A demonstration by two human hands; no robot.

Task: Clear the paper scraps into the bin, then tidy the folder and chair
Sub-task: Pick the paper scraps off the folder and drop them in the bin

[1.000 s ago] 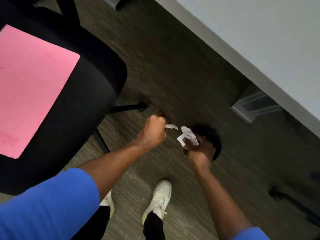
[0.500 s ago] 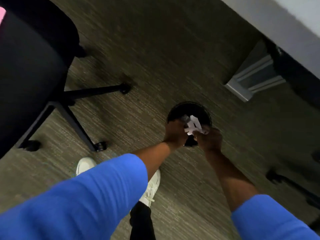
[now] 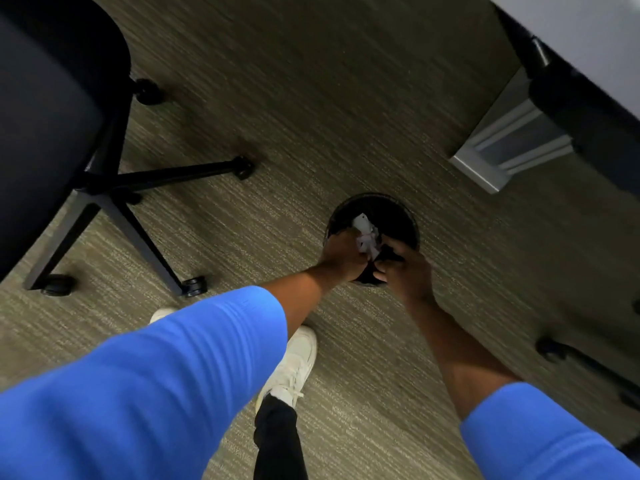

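Note:
A round black bin (image 3: 398, 207) stands on the carpet. Both my hands are pressed together just over its near rim. White paper scraps (image 3: 366, 237) stick out between them, above the bin's opening. My left hand (image 3: 341, 259) is closed around the scraps from the left. My right hand (image 3: 405, 273) has its fingers curled against them from the right. The black office chair (image 3: 48, 109) fills the left side, its wheeled base (image 3: 138, 188) spread on the floor. The folder is out of view.
A grey metal table leg (image 3: 504, 155) stands at upper right under a pale desk edge (image 3: 588, 26). Another chair's black caster leg (image 3: 575, 358) reaches in at the right. My white shoe (image 3: 294, 362) is planted just before the bin.
My hands came together and moved over the bin with the scraps. The view swung right, so the pink folder on the chair seat left the frame.

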